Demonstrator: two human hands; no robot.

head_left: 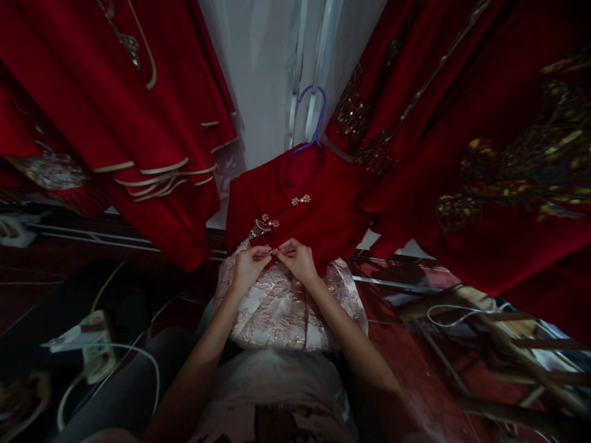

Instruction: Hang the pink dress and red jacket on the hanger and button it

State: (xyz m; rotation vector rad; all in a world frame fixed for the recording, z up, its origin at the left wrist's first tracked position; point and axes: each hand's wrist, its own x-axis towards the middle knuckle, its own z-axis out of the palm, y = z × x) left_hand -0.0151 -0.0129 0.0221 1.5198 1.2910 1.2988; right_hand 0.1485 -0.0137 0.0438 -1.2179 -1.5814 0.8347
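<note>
A red top (pixel 341 191) hangs by a purple hanger (pixel 318 126) in front of me, its lower part reaching my lap. On its chest are a small beaded flower clasp (pixel 301 200) and a fan-shaped beaded ornament (pixel 262 226). Near the hem, my left hand (pixel 249 267) and my right hand (pixel 299 261) meet with fingertips pinched together. Between them shows a small pale beaded fastener (pixel 275 251), mostly covered by the fingers. Under both wrists a pale pink and gold brocade cloth (pixel 286 314) lies across my lap.
Red garments with pale trim (pixel 161 123) hang at left, and embroidered red garments (pixel 415 147) hang at right. A power strip (pixel 98 347) with plugged-in cables lies at lower left. A wooden stool (pixel 503 344) stands at lower right.
</note>
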